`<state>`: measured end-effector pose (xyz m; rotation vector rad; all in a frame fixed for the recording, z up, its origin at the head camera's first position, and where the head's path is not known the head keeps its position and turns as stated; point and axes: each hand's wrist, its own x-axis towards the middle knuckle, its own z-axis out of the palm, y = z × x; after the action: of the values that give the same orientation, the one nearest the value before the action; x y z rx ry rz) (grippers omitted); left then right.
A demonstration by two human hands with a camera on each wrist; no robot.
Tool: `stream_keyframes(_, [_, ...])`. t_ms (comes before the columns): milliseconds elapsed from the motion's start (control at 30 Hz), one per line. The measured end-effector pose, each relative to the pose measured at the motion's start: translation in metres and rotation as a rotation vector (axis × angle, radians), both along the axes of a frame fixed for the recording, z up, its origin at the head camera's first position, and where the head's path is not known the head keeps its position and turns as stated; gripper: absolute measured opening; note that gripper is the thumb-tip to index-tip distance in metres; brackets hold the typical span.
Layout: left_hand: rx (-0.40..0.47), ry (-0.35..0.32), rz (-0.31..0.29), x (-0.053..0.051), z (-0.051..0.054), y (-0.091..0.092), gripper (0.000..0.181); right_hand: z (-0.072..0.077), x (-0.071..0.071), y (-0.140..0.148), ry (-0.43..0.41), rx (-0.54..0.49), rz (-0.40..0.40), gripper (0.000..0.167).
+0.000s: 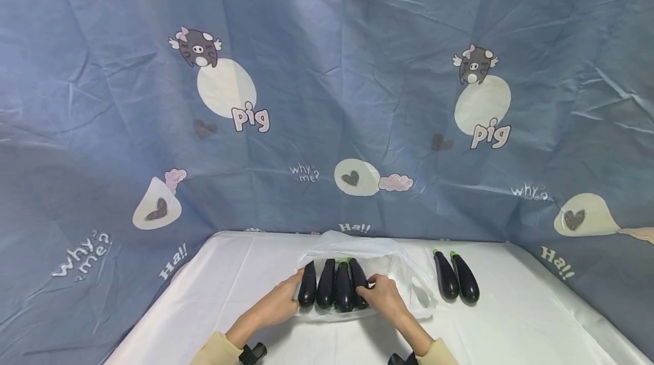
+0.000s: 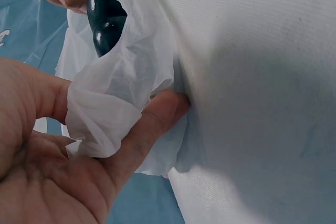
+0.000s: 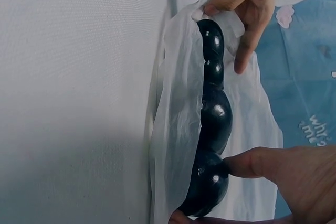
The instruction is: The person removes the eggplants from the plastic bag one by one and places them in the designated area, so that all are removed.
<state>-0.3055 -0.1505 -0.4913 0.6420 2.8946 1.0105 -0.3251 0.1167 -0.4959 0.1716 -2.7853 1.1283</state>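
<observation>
A white plastic bag (image 1: pixel 347 244) lies with its mouth toward me, and several dark eggplants (image 1: pixel 326 288) sit side by side inside it. At the bag's left edge, my left hand (image 1: pixel 280 301) pinches the thin plastic (image 2: pixel 126 85) between thumb and fingers, beside the leftmost eggplant (image 1: pixel 307 285). My right hand (image 1: pixel 386 298) holds the rightmost eggplant (image 1: pixel 359 280) near its rounded end. In the right wrist view the thumb presses on that eggplant (image 3: pixel 207 182), while the other fingers are mostly out of sight below it.
Two more eggplants, one (image 1: pixel 447 279) beside the other (image 1: pixel 466 281), lie on the white tabletop (image 1: pixel 516 308) to the right of the bag. A blue cloth (image 1: pixel 317 98) printed with pigs and lettering hangs behind the table and along its sides.
</observation>
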Motion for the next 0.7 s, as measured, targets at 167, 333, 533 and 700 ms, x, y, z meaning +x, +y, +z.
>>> stream_keyframes(167, [-0.001,0.000,-0.001,0.0006,0.0002,0.0005,0.079,-0.0010,-0.0005,0.0017,-0.009,-0.011,0.002,0.045])
stream_keyframes(333, [0.008,0.003,-0.007,0.0004,0.0004,0.0005,0.079,0.0008,0.0010,0.0038,-0.030,-0.028,0.006,0.047])
stream_keyframes(533, [0.020,0.003,-0.010,0.0006,0.0002,0.0000,0.079,0.0058,0.0049,0.0062,-0.040,-0.023,-0.002,0.045])
stream_keyframes(700, [0.008,0.007,0.002,0.0020,0.0001,0.0006,0.078,0.0067,0.0052,0.0100,-0.049,-0.024,-0.008,0.042])
